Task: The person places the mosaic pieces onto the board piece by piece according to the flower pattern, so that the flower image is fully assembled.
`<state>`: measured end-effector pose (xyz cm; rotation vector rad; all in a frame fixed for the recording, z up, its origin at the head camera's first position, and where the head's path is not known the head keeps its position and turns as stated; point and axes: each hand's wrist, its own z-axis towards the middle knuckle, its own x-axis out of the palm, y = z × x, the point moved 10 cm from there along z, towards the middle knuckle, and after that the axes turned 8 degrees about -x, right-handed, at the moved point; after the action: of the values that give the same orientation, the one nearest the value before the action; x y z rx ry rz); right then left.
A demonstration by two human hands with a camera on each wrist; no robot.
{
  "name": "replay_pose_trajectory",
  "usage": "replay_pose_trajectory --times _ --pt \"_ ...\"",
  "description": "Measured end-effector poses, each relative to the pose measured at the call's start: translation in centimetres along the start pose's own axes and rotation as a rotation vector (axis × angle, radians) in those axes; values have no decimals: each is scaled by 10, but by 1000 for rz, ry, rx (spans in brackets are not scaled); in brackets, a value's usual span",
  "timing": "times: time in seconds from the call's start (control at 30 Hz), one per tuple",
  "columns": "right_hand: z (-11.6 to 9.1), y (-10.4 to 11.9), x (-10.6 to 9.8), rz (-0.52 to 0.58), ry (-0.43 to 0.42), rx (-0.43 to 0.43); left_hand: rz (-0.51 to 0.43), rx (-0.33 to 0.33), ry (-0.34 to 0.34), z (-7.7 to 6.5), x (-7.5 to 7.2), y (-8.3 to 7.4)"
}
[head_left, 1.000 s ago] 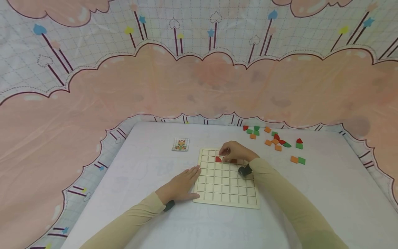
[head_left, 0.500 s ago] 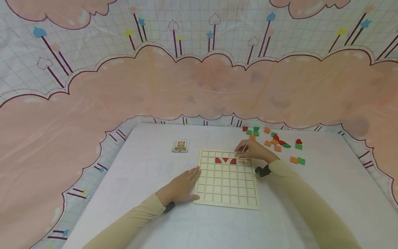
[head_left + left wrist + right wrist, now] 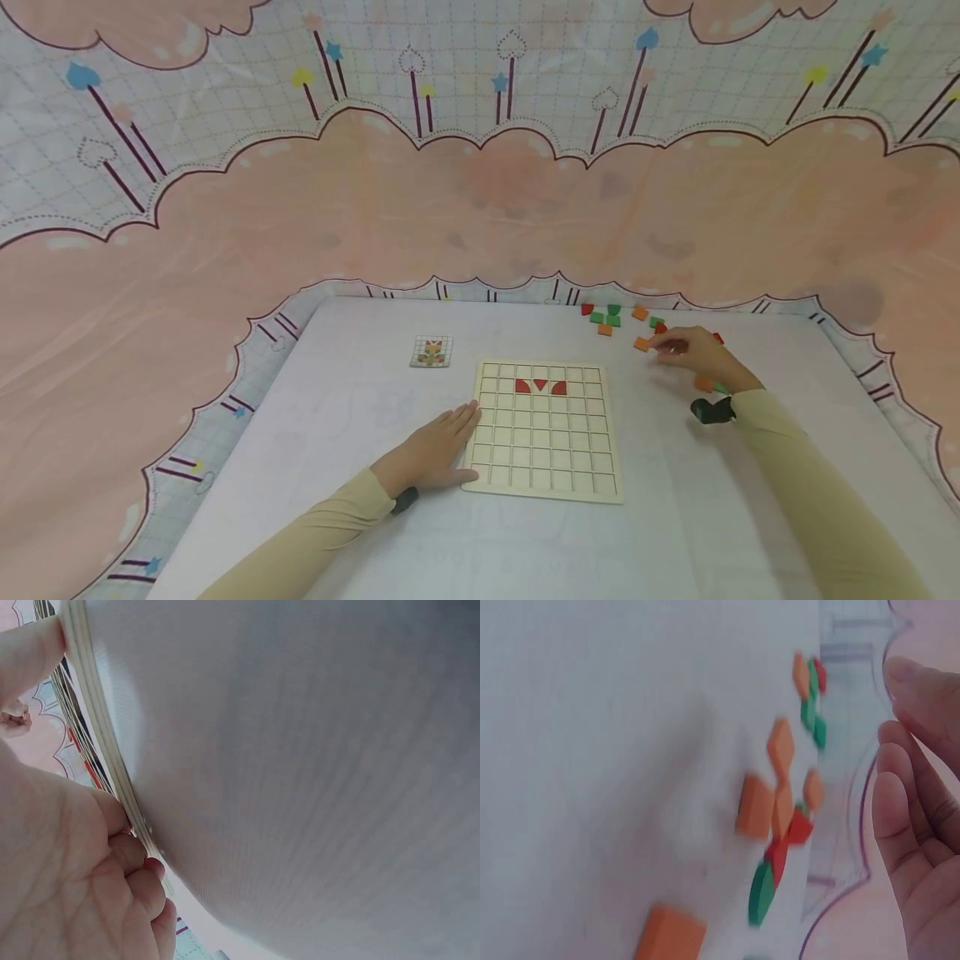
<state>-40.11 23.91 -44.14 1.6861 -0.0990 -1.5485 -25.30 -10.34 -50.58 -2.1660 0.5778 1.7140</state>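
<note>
A pale wooden grid board (image 3: 542,442) lies on the white table. Two red quarter-round pieces (image 3: 558,387) sit in its second row, with a red triangle piece (image 3: 540,384) between them. Along the board's left edge rests my left hand (image 3: 427,450), its fingertips and thumb touching the rim. My right hand (image 3: 701,354) hovers over the loose pieces at the right, fingers bent and nothing held between them. Nearest its fingertips in the head view is an orange square piece (image 3: 642,343). In the right wrist view, orange (image 3: 755,806), red and green pieces lie below the hand.
A small pattern card (image 3: 431,351) lies to the left behind the board. Several green and red pieces (image 3: 613,320) are scattered near the table's back edge. Patterned cloth (image 3: 450,200) rises behind the table.
My right hand has left the board and moved right to the scattered pieces, uncovering the three red pieces in the grid. My left hand stays at the board's edge.
</note>
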Motion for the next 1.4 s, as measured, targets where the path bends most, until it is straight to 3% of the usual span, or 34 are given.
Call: replay_pose_trajectory --times 0.23,0.4,0.73,0.93,1.13,1.4 --pt "-14 -44 -29 -13 -63 138 -11 -4 4 -1 0 0" --pt "-16 -62 -35 26 -111 188 -4 -2 5 -1 -1 -1" --pt "-11 -88 -24 62 -132 288 -1 -2 14 -1 0 -2" --pt "-11 -95 -14 85 -103 347 -19 -2 10 -2 -1 -2" --pt "-14 -96 -11 72 -87 350 -4 -3 12 -2 0 -2" --pt "-20 -102 -5 78 -10 393 -1 -15 16 0 0 1"
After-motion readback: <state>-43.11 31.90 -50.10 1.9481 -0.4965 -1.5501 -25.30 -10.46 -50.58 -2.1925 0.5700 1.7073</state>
